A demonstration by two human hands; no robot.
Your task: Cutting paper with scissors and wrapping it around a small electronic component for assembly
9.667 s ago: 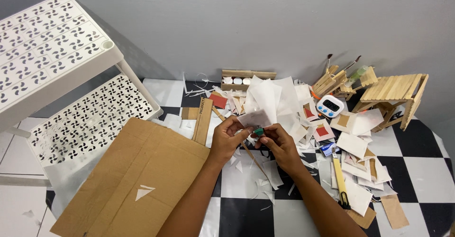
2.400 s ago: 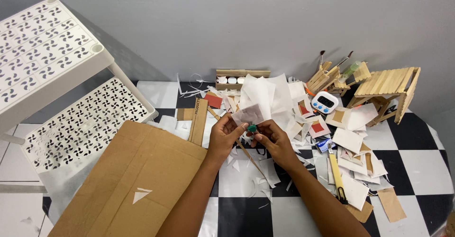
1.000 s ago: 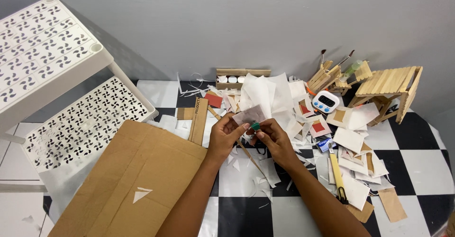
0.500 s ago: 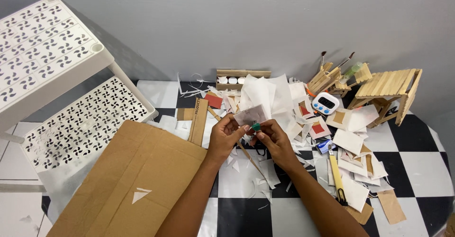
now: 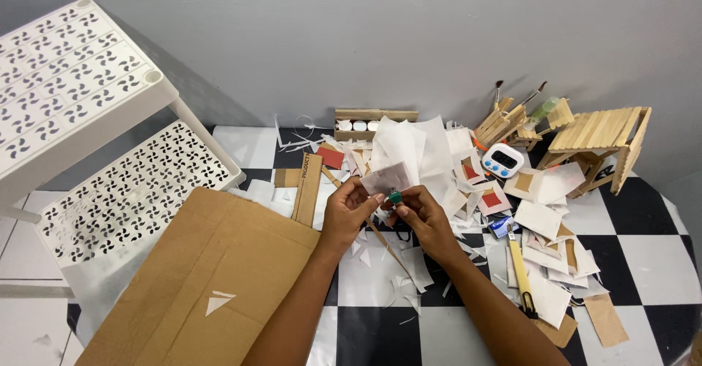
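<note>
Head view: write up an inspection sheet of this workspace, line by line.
Surface: black-and-white checkered floor, mostly littered.
Job's things: small whitish paper piece and small green object, pinched between both hands.
Clutter: white paper scraps, flat cardboard sheet, yellow-handled knife, white digital timer, craft-stick structure, brushes.
Grippers: left hand and right hand, close together, fingers closed on the pieces.
Cables: nothing seen.
Surroundings: grey wall; white perforated plastic shelf at left.
</note>
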